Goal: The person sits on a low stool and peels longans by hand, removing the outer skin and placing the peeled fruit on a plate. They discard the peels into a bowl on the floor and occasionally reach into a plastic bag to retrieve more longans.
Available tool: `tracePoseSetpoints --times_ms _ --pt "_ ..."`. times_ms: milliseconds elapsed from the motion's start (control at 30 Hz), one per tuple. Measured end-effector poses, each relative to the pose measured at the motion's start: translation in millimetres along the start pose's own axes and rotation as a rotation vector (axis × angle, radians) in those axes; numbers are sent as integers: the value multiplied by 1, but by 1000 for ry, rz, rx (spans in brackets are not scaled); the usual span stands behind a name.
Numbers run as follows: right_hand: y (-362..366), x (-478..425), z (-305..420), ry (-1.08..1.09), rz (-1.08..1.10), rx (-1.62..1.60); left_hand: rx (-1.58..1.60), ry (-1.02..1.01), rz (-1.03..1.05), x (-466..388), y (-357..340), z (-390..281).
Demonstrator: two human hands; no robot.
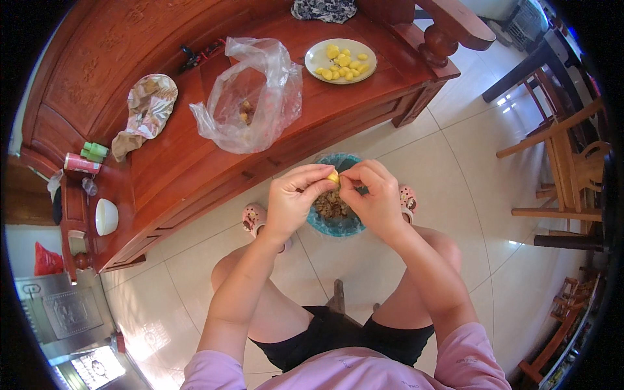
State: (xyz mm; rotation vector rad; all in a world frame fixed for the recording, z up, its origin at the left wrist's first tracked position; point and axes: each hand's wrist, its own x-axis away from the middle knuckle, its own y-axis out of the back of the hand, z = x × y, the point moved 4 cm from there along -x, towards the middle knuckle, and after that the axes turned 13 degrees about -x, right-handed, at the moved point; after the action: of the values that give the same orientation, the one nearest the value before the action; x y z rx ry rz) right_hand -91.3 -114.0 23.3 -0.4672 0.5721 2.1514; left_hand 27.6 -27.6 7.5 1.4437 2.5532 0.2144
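A small yellow peeled nut (333,176), which looks like a chestnut, is pinched between the thumb and fingertips of my left hand (291,195). My right hand (373,195) has its thumb and index finger drawn together at the nut's right edge; whether they grip a bit of skin is too small to tell. Both hands are above a teal plastic bin (336,230) with a clear liner, and brown peelings (332,204) lie inside it. On the wooden bench, a white oval plate (314,58) carries several yellow nuts. Beside it, an opened clear plastic bag (287,102) holds a few brown pieces.
The carved red-brown bench (165,195) runs along the far side. On it are a patterned cloth (151,107), a white bowl (106,217), a pink canister (82,163) and a dark patterned cloth (324,9). Wooden chairs (560,165) stand at the right.
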Motion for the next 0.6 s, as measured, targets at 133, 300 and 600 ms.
tracePoseSetpoints --times_ms 133,300,600 --pt "1 -1 -2 -244 -45 -207 156 141 67 -4 2 1" --pt "1 3 -12 -451 -63 -379 402 283 96 -2 0 4" --pt "2 -1 -5 -262 5 -338 449 234 80 -5 2 6"
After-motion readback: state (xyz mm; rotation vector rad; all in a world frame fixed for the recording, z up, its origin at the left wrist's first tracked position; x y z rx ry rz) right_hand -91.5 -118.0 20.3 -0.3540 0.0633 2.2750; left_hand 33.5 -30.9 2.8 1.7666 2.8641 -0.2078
